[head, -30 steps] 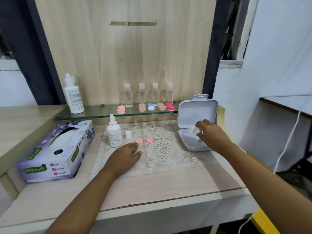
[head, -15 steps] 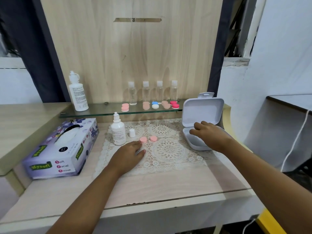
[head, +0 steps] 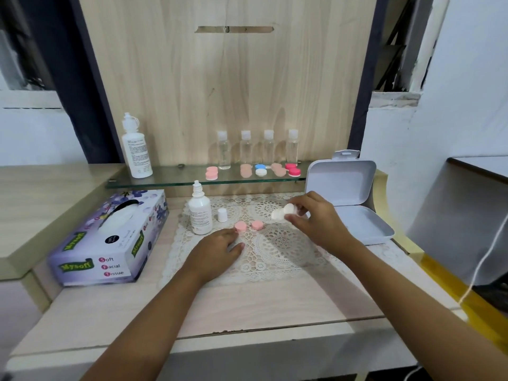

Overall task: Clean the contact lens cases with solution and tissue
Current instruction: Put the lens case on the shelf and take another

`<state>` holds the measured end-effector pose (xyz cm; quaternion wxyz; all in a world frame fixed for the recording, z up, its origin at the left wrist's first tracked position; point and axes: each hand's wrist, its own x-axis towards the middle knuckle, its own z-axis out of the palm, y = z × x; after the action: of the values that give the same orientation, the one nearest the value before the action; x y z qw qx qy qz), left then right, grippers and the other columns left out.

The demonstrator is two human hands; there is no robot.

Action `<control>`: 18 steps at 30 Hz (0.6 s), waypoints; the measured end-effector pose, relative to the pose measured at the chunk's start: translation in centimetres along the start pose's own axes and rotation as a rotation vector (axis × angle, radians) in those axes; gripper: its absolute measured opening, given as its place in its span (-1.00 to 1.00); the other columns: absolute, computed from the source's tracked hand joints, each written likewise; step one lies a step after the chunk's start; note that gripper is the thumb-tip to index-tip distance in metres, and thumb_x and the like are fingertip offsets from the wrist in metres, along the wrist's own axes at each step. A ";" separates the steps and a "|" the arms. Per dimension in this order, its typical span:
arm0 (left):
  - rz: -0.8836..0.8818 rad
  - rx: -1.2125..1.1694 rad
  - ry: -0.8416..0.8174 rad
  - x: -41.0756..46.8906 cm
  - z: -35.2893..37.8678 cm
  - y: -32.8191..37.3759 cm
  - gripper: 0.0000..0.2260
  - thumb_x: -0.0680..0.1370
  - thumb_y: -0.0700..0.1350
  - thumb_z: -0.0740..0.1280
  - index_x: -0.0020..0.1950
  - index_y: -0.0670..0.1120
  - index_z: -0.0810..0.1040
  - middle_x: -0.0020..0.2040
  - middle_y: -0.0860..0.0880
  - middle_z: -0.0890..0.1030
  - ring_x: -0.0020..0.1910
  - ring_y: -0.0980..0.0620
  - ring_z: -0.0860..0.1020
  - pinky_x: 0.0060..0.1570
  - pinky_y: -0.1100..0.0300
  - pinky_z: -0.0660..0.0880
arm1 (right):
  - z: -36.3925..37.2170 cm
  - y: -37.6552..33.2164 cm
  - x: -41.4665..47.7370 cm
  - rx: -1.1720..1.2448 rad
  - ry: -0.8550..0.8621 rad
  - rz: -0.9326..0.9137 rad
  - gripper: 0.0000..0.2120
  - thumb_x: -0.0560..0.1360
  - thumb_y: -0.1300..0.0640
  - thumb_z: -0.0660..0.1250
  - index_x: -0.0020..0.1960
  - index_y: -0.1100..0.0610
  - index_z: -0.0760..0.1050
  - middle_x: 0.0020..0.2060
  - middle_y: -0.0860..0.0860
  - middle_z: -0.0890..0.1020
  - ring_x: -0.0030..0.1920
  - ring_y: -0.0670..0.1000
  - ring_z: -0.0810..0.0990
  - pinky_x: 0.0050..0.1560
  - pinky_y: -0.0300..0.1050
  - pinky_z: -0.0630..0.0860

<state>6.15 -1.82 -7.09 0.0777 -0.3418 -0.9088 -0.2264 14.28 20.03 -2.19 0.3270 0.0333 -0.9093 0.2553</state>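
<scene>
My right hand [head: 316, 222] pinches a white contact lens case [head: 282, 213] above the lace mat [head: 275, 257], left of the open white box [head: 354, 215]. Palm down on the mat lies my left hand [head: 220, 250], its fingertips touching one of two pink caps [head: 248, 225]. A small solution bottle [head: 199, 211] stands uncapped beside its white cap [head: 222, 215]. At the left sits the tissue box [head: 110, 240].
A glass shelf [head: 165, 180] at the back carries a tall white bottle [head: 136, 149], several clear bottles [head: 257, 148] and several coloured lens cases [head: 254, 170]. A white cable [head: 483, 259] hangs at the right. The desk's front edge runs below my forearms.
My right hand went into the open box, then came back left over the mat holding the white case. My left hand stayed on the mat.
</scene>
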 end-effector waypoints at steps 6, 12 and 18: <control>-0.011 -0.012 -0.002 0.0 0.0 -0.1 -0.61 0.59 0.04 0.19 0.38 -0.08 0.42 0.41 0.02 0.38 0.38 0.08 0.34 0.28 0.29 0.24 | 3.7 -1.4 -0.4 0.029 -0.146 0.094 -0.71 0.45 0.05 0.39 0.13 0.13 0.57 -0.08 0.01 0.54 -0.13 -0.08 0.50 -0.11 -0.34 0.35; 0.002 -0.007 0.006 0.1 0.1 -0.1 -0.63 0.59 0.01 0.20 0.36 -0.09 0.44 0.41 0.01 0.39 0.38 0.07 0.34 0.30 0.29 0.23 | 5.5 -1.7 -1.2 0.024 -0.193 0.131 -0.74 0.48 0.08 0.34 0.14 0.13 0.57 -0.03 0.08 0.58 -0.08 -0.06 0.46 -0.17 -0.34 0.22; 0.012 -0.040 0.024 0.0 -0.2 -0.1 -0.66 0.59 -0.12 0.17 0.35 -0.09 0.45 0.41 0.02 0.39 0.39 0.09 0.32 0.28 0.36 0.19 | 6.1 -1.5 -1.6 0.013 -0.230 0.125 -0.72 0.47 0.09 0.34 0.15 0.14 0.57 0.02 0.04 0.52 0.01 -0.07 0.46 -0.10 -0.38 0.22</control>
<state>6.10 -1.94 -6.94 0.0830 -0.3458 -0.9011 -0.2481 12.32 15.58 -6.53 0.2037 0.0080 -0.9394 0.2755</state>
